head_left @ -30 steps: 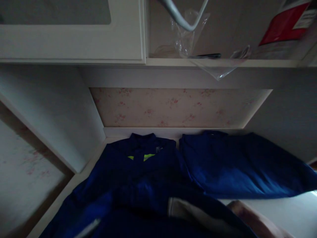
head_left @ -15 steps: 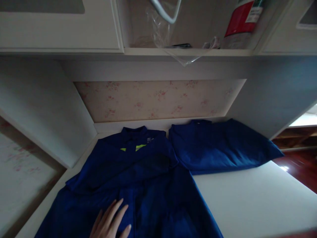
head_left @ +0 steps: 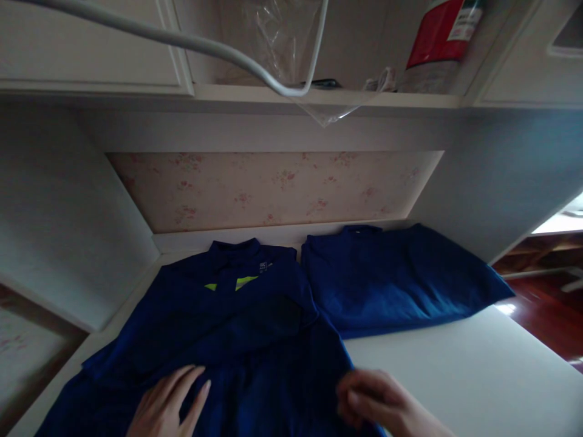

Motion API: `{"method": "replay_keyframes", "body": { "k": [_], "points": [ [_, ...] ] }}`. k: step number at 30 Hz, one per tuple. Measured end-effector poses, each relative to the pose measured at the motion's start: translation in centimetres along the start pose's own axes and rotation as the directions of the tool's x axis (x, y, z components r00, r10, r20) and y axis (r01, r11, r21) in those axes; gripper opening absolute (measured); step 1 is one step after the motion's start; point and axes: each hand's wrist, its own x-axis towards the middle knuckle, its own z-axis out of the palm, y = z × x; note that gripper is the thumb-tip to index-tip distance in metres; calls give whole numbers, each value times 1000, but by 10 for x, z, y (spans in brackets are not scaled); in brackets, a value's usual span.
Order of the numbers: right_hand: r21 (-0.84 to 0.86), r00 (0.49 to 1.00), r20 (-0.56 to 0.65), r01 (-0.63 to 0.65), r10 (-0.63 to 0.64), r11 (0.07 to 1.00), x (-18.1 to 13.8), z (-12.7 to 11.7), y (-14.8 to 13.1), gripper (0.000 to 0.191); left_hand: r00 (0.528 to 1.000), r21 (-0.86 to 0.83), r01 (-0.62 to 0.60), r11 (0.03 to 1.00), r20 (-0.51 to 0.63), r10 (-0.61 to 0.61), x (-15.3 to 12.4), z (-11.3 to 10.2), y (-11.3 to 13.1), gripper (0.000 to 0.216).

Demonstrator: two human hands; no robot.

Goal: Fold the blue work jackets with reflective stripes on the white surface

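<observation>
Blue fabric fills the near part of the white counter (head_left: pixel 455 370): an open jacket (head_left: pixel 237 340) with a yellow-green lining at its collar lies spread flat, collar toward the flowered back wall (head_left: pixel 273 188). Just right of the jacket's collar, touching its edge, sits a folded blue garment (head_left: pixel 401 279). The left hand (head_left: pixel 166 406) rests open and flat on the jacket's lower front, fingers spread, gripping nothing. The right hand (head_left: pixel 378 406) curls at the jacket's right hem; its fingers seem pinched on the cloth edge, though the dim light leaves this uncertain. To do the smoothing and folding well, I judge the flat hand should pin the cloth while the other draws the edge taut and square, keeping clear of the folded garment.
</observation>
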Motion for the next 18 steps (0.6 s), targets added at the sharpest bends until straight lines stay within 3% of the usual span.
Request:
{"method": "replay_keyframes", "body": {
  "k": [3,5,8,10,12,15,18],
  "points": [
    [-44,994,-77,70,-74,997,28,-12,-13,29,996,9,64,998,-57,-64,40,-5,18,59],
    [-146,975,-96,185,-200,972,57,-2,-18,22,996,1,75,997,-46,-75,59,0,29,60],
    [-238,941,18,331,-337,913,100,28,-16,48,999,-29,46,999,-8,-46,71,10,37,35],
    [-199,942,92,336,-324,920,123,46,-10,65,1000,-43,16,999,-12,-16,69,12,36,32],
    [-110,951,147,289,-273,951,139,56,-4,71,999,-45,-1,999,-38,0,62,8,29,37],
    [-1,960,188,213,-209,977,152,57,2,71,984,-78,26,997,-173,-39,45,-7,5,39],
    [-3,952,216,222,-216,975,151,54,1,68,928,-88,211,973,-296,-228,23,-29,-36,40]
  ]
}}
